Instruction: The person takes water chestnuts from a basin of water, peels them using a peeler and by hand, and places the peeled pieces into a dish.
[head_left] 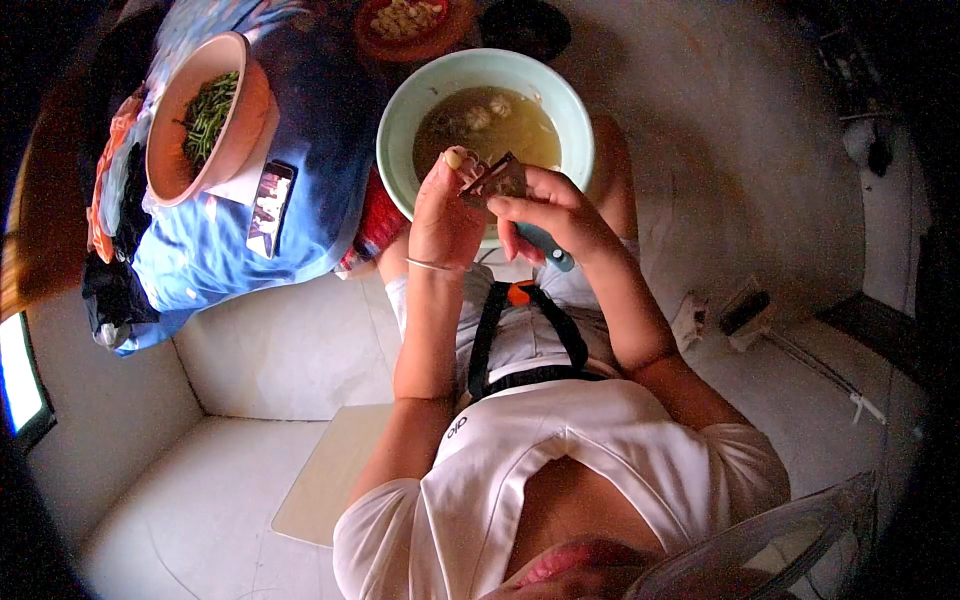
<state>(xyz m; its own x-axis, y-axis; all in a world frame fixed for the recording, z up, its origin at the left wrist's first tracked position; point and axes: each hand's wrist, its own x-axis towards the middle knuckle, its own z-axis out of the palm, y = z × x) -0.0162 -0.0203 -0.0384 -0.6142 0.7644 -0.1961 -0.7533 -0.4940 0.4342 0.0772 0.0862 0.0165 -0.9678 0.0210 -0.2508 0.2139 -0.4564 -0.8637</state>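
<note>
Over the pale green basin, my left hand is closed with its fingertips raised. A small pale piece that looks like a garlic clove shows at its thumb tip. My right hand wraps round a knife with a teal handle. Its dark, wide blade reaches to the left fingers and partly hides them. Cloudy yellowish water fills the lower part of the basin, and pale bulb-like lumps float or rest in it.
To the left, a pink basin of green beans and a phone rest on blue cloth. Behind the green basin stands a reddish bowl of pale pieces. A dark round object is beside it.
</note>
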